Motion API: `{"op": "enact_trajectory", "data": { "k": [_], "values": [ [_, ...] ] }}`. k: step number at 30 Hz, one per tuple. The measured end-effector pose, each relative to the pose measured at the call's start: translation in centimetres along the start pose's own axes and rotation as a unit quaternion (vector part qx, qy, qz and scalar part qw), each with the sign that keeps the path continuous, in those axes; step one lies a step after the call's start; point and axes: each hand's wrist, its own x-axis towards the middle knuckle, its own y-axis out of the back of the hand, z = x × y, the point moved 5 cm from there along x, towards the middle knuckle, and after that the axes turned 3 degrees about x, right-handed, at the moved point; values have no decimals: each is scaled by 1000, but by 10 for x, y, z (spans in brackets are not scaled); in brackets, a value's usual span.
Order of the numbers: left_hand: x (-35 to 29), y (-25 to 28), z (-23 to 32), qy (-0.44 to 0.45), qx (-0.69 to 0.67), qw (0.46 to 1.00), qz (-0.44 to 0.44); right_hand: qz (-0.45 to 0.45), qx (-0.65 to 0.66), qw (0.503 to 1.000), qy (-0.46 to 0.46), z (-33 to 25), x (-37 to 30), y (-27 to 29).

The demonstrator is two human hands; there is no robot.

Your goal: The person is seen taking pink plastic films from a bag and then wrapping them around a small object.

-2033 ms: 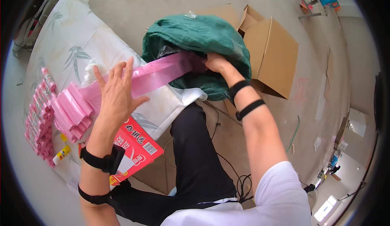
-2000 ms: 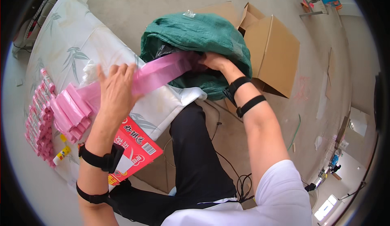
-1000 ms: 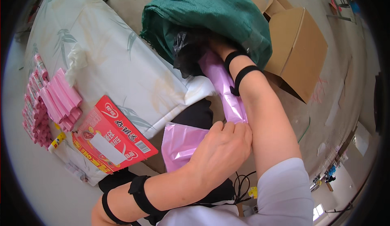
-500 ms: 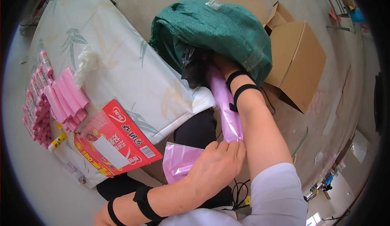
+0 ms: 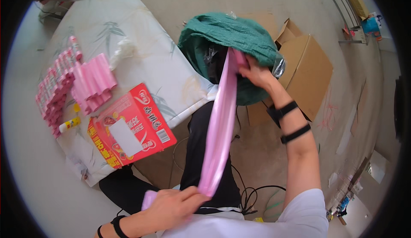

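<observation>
Red printed card (image 5: 139, 113) carries the boldest writing in view: it lies on the near edge of the leaf-patterned tablecloth (image 5: 141, 41), with large dark brush-style characters toward its right side, smaller pale lettering on the red, a yellow band of heavy type along its left, a barcode (image 5: 163, 136) near its right corner and a plain white rectangle (image 5: 127, 137) over the middle. Further left, a heap of slim labelled rolls (image 5: 55, 86) shows printed sleeves too small to read, right next to a cluster of plain pink rolls (image 5: 92, 82); a yellow-and-white glue stick (image 5: 69, 125) lies near them, and crumpled white plastic (image 5: 123, 52) sits by their upper end. The pink film (image 5: 220, 131) is thin and glossy, gathered into a long narrow strip with pale highlights down its length; it runs taut from the mouth of a green woven sack (image 5: 227, 26), across the dark trousers (image 5: 199, 131), to the left hand (image 5: 182, 206) near the lap. That hand, a little blurred, pinches the strip between thumb and fingers, and more pink shows on its far side. At the sack's mouth the right hand (image 5: 259, 73) bends thumb and fingers around a thicker part of the film, its fingertips partly hidden. Just behind the sack, to the right, stands an open cardboard box (image 5: 310, 75).
</observation>
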Motion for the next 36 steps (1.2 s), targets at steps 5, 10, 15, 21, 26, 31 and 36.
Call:
{"op": "enact_trajectory", "data": {
  "k": [5, 10, 15, 21, 26, 31, 36],
  "values": [
    [-115, -34, -24, 81, 184, 979, 33, 29, 5, 996, 80, -121, -96, 71],
    [-167, 3, -8, 61, 287, 925, 240, 200, -231, 898, 316, -260, -158, 122],
    [-173, 95, 111, -98, 294, 791, 528, 244, -342, 776, 470, -365, -222, 131],
    [-179, 98, 146, -66, 326, 808, 486, 225, -299, 731, 570, -452, -261, 117],
    [-207, 93, 106, 19, 217, 881, 419, -28, 10, 872, 488, -459, -246, 95],
    [-262, 74, 47, 66, 12, 872, 485, -369, 235, 879, 189, -383, -250, -18],
    [-330, 54, -19, 140, -109, 814, 553, -466, 359, 805, 79, -307, -261, -49]
  ]
}}
